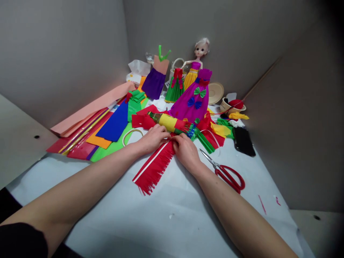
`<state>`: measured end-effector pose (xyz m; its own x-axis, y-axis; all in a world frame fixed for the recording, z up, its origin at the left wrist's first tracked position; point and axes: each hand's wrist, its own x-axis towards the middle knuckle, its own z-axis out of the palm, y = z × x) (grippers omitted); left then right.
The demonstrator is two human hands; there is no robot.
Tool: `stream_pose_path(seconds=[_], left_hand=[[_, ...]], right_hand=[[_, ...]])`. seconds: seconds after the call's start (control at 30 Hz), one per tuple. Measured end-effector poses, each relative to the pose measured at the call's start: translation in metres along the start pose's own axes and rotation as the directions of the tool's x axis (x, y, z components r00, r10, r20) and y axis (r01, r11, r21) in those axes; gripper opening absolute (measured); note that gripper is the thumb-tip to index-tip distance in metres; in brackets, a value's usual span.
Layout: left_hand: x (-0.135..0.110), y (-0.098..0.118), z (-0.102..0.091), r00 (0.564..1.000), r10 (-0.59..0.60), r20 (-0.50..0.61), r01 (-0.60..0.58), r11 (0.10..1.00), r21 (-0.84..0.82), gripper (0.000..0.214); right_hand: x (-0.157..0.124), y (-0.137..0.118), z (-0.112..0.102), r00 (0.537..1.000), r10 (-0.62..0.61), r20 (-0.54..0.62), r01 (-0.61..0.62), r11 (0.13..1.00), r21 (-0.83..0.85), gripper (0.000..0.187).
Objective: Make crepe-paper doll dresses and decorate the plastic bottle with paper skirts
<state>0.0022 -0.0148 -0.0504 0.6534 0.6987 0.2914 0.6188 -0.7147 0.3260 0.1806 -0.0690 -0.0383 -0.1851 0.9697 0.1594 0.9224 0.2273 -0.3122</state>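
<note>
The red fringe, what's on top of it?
A white strip runs along the red fringe. The left hand and right hand are at its far end; whatever they cover there can't be seen.

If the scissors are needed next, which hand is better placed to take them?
Probably the right hand. The scissors lie close on its outer side, while the left hand would likely have to cross past it. Both hands, though, are at the fringed red paper.
</note>
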Motion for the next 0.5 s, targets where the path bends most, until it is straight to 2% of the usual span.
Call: stream_pose_path(seconds=[0.5], left_hand=[[-0.001, -0.0008, 0.0025, 1.0, 0.001, 0.012, -0.001, 1.0, 0.014, 0.023]], right_hand=[[0.0004, 0.0002, 0.0005, 1.0, 0.007, 0.001, -0.007, 1.0, 0.012, 0.029]])
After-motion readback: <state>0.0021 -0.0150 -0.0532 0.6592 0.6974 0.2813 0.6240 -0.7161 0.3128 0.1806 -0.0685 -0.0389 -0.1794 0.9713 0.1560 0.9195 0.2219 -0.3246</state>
